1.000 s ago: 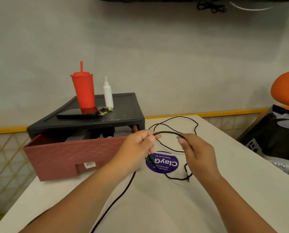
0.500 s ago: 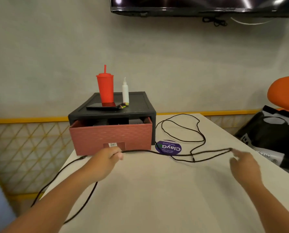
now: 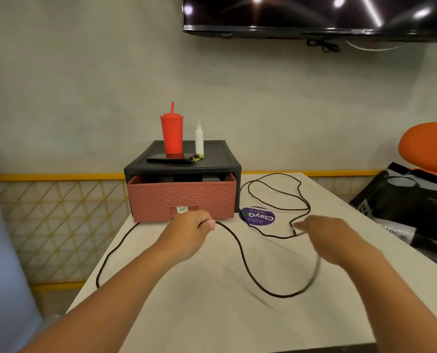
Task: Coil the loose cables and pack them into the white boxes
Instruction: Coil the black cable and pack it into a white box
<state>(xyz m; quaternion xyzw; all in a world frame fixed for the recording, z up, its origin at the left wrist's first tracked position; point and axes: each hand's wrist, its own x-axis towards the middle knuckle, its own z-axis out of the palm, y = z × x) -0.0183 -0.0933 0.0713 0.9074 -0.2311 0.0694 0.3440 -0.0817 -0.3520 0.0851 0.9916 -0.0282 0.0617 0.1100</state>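
A round purple sticker (image 3: 257,216) on the table (image 3: 187,322) reads "ClayGo", upside down to the wearer; its smaller lines are too fine to read. A white label (image 3: 182,209) on the pink drawer (image 3: 161,200) is illegible. On the black bag (image 3: 403,200) off the right edge, the white letters "STIC" and an ® show.

The left hand (image 3: 190,231) has its fingers curled, pinching the black cable (image 3: 241,249) just in front of the drawer. From there one run trails over the left edge. The other sags in a loop toward the near edge and rises to the right hand (image 3: 333,238). That hand is blurred: it may grip the cable, but its fingers cannot be made out. More cable lies in loose loops toward the far right corner, past the sticker. The drawer sits at the far left corner. Bare surface lies between the forearms down to the near edge.
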